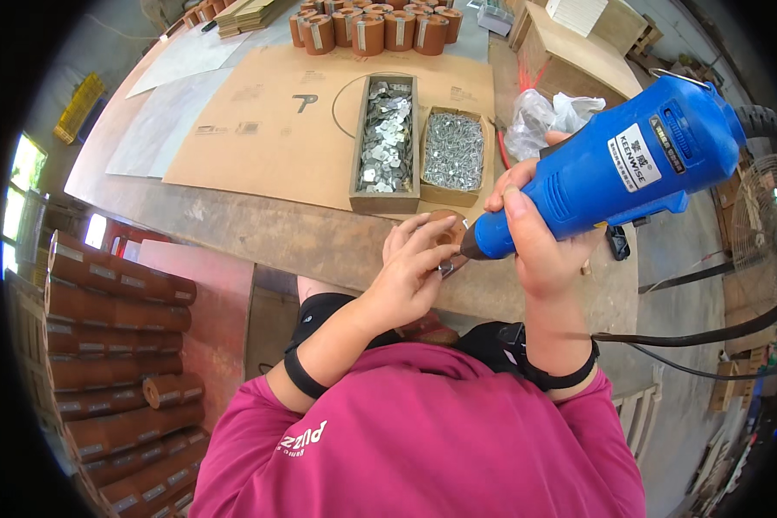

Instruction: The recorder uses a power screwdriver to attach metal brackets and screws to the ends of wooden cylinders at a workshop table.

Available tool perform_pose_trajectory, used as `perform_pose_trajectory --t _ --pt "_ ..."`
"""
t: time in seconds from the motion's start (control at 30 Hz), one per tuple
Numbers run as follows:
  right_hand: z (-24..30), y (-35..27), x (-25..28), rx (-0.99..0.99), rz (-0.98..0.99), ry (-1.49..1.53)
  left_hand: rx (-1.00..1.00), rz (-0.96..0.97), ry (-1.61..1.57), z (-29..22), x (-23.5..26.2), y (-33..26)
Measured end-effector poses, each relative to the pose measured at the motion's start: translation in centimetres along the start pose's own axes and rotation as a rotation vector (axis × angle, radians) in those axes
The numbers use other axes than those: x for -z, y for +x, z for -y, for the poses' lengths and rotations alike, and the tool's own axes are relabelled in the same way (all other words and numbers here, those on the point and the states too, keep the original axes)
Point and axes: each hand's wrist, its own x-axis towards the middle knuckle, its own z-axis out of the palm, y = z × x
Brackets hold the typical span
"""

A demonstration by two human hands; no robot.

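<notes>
Right grip (542, 246) wrapped firmly round blue power tool (626, 168); left grip (406, 274) curled onto brown cylinder (454, 231)

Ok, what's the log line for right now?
left hand: on brown round piece; right hand: gripping blue cylindrical power tool; black tip: near piece; beyond: rectangular wooden box, silvery metal pieces

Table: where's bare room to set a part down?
Bare: cardboard sheet left of the long box, short of the brown cylinders; also the table strip between the sheet and near edge, left of the left hand. Crowded: around the small box, right hand and blue tool.
</notes>
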Motion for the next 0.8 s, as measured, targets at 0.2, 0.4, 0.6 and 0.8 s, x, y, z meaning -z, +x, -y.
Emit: perform_pose_trajectory --t 0.2,0.4,0.6,0.8 --pt "-1.0 -0.3 -0.2 0.049 0.015 -0.030 0.019 0.023 0.040 0.9 -0.2 -0.2" --pt "-1.4 -0.5 -0.6 0.035 -0.011 -0.055 0.072 0.028 0.025 1.3 -0.1 -0.4" --pt "-1.3 -0.5 -0.8 0.042 -0.004 -0.028 0.071 0.028 0.002 1.2 -0.1 -0.4" --pt "-1.1 -0.7 -1.0 0.003 -0.021 -0.015 0.066 0.027 0.018 1.3 -0.4 -0.5"
